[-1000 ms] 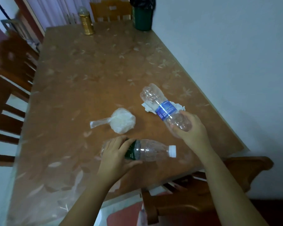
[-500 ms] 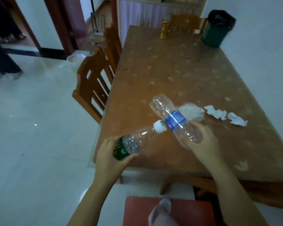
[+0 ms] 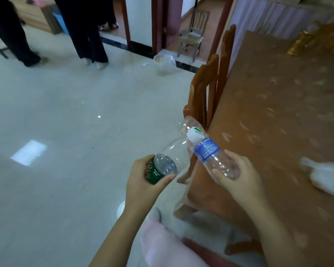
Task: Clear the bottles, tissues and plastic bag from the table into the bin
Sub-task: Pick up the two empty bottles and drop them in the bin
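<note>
My left hand (image 3: 143,183) grips an empty clear bottle with a green label (image 3: 167,160) by its base, its white cap pointing up and right. My right hand (image 3: 237,178) grips a second empty bottle with a blue label (image 3: 207,149) near its base. Both bottles hang in the air off the table's left edge, crossing near the white cap. A crumpled plastic bag (image 3: 326,178) lies on the brown table (image 3: 278,112) at the right. A clear bag-lined bin (image 3: 165,63) stands on the floor by the doorway. No tissues are in view.
Wooden chairs (image 3: 206,93) stand along the table's left side. A gold canister (image 3: 299,43) sits at the table's far end. Two people's legs (image 3: 89,35) stand at the top left on the pale floor. A small chair (image 3: 193,35) is in the doorway.
The view has swung left, away from the table toward the floor and doorway. Both hands have carried their bottles off the table's edge. The tissues have left the view.
</note>
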